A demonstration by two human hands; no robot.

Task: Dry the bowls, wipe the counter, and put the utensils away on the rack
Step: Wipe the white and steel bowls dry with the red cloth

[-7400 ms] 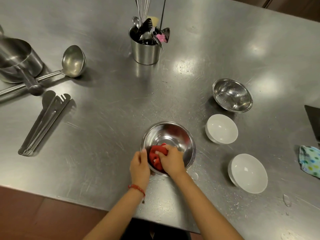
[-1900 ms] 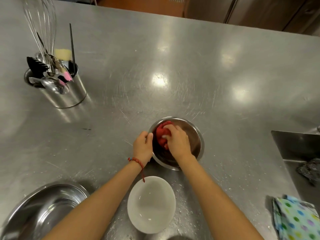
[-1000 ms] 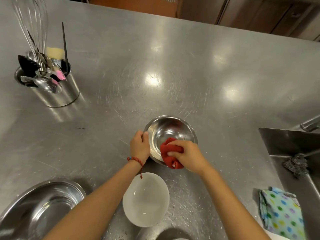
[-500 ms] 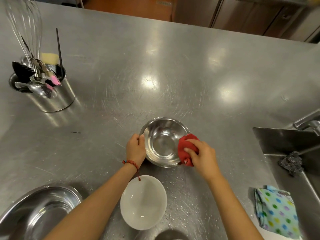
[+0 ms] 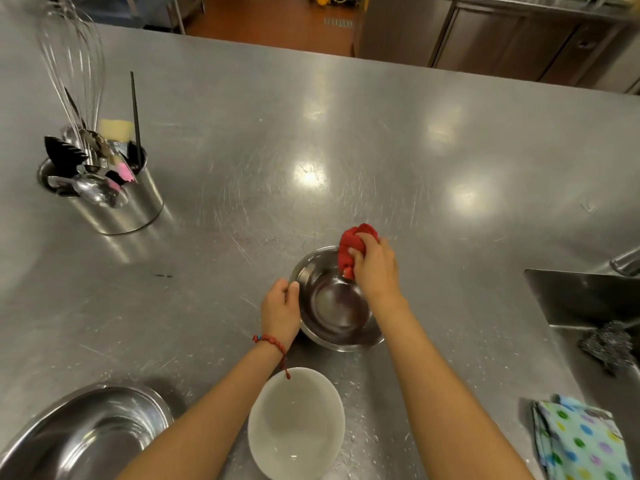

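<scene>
While our left hand [image 5: 281,311] curls its fingers [image 5: 290,289] over the near-left rim of the steel bowl [image 5: 334,306] on the counter [image 5: 242,174], our right hand [image 5: 375,270] bunches the red cloth [image 5: 353,242] against the far rim. Nearer than both wrists sits a white bowl [image 5: 296,424].

This is a commercial kitchen: a broad stainless-steel table [image 5: 346,150], a steel sink [image 5: 588,299] set into it at right, steel cabinets [image 5: 502,32] beyond, and a steel canister [image 5: 117,202] crowded with a whisk [image 5: 72,64] and other utensils.
</scene>
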